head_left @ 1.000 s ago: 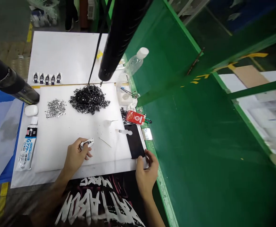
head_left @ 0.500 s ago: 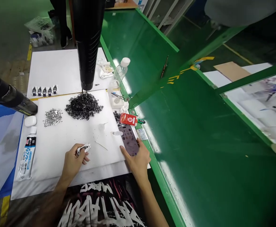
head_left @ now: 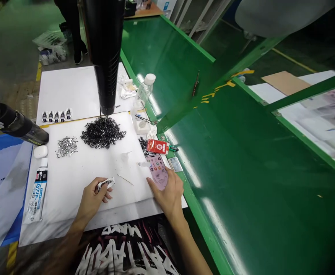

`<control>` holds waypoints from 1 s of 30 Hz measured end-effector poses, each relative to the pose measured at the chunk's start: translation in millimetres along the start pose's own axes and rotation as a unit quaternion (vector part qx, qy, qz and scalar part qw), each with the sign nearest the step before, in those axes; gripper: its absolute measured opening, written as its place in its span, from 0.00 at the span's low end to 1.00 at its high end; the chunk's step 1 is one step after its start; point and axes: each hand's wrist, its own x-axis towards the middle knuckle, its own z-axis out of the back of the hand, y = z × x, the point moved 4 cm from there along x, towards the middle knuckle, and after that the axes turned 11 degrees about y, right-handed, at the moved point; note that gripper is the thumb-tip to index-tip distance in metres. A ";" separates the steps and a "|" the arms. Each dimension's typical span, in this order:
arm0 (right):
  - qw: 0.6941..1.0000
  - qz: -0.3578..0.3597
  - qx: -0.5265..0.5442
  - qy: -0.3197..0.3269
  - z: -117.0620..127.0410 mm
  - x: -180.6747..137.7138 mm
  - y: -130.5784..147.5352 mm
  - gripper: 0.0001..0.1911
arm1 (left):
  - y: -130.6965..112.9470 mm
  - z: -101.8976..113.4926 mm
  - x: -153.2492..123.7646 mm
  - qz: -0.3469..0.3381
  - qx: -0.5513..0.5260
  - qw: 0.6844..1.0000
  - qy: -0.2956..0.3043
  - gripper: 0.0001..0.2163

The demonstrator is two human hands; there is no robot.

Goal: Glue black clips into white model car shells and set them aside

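Note:
My left hand is closed over the front of the white board, pinching a small black-and-white piece between thumb and fingers. The piece has a shiny white edge; its exact kind is unclear. At the board's right edge, my right hand grips the lower end of a phone, thumb on one side and fingers on the other. The phone's screen is lit with app icons. Between the hands lies a thin stick. A small clear-white tube touches the phone's left side.
A heap of black clips and a pile of small silver parts lie on the board. Around it are a glue tube, a white case, a dark bottle, a red box and a clear bottle.
The phone's screen has gone from dim to bright. Both hands keep their holds, and the whole view has shifted slightly.

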 end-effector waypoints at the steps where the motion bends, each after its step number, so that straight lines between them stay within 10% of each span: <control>1: 1.000 0.020 0.019 -0.013 -1.7 -7.4 12.3 0.33 | -1.7 0.4 -0.9 0.000 -0.018 1.000 0.010 0.23; 6: 0.978 0.088 0.161 0.097 -22.6 -34.5 85.1 0.15 | -9.8 0.6 -8.3 0.016 -0.160 0.986 0.043 0.32; 13: 0.915 0.081 0.268 0.291 -41.9 -11.3 135.0 0.24 | -8.9 -1.0 -14.5 0.021 -0.300 0.951 0.072 0.35; 24: 0.839 0.009 0.227 0.494 -20.2 6.4 138.2 0.24 | -21.3 15.8 -27.8 -0.024 -0.056 0.985 0.162 0.31; 30: 0.840 -0.014 0.147 0.522 18.3 -3.3 103.8 0.14 | -51.0 2.2 -35.8 -0.121 0.153 0.926 0.322 0.33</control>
